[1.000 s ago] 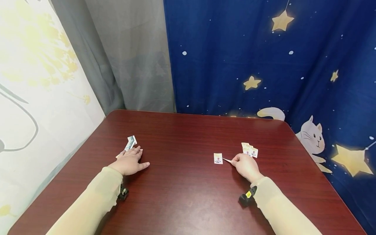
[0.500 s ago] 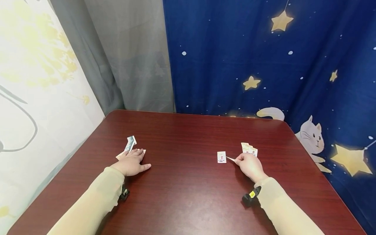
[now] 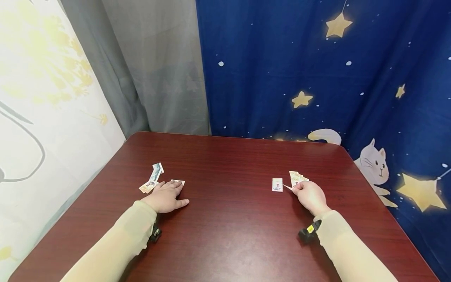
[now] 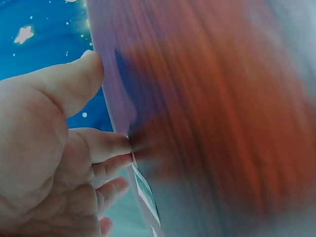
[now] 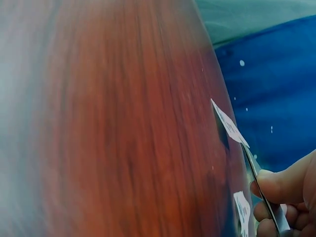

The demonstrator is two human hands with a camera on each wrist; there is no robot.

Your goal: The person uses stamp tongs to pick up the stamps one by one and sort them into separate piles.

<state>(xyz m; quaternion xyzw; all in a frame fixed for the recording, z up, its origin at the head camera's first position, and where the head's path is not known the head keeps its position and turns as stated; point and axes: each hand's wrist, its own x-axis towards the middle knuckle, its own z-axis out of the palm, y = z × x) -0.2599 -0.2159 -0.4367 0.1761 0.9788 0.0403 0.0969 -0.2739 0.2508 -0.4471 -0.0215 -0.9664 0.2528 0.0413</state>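
Note:
My right hand [image 3: 311, 196] pinches a pair of silvery tweezers [image 5: 260, 190] between thumb and fingers. At their tip is a small printed card [image 3: 277, 185], whose dark shadow falls on the tabletop in the right wrist view. Just beyond this hand lies a fanned group of yellowish cards [image 3: 296, 177], partly hidden by it. My left hand [image 3: 165, 197] lies palm down with fingers spread, fingertips on a white-edged card [image 3: 179, 181] that they mostly cover. Beside those fingers are a blue-toned card [image 3: 157, 170] and an orange-toned card [image 3: 148, 187], overlapping.
The dark red wooden table [image 3: 225, 235] reaches back to a blue star-patterned curtain [image 3: 260, 70] and a grey curtain [image 3: 165, 70]. A pale printed cloth [image 3: 53, 117] hangs along the left edge. Each wrist wears a black camera strap.
My right hand has moved right, carrying the card in the tweezers closer to the fanned cards. The left hand has slid right with a card under its fingertips, uncovering the orange-toned card.

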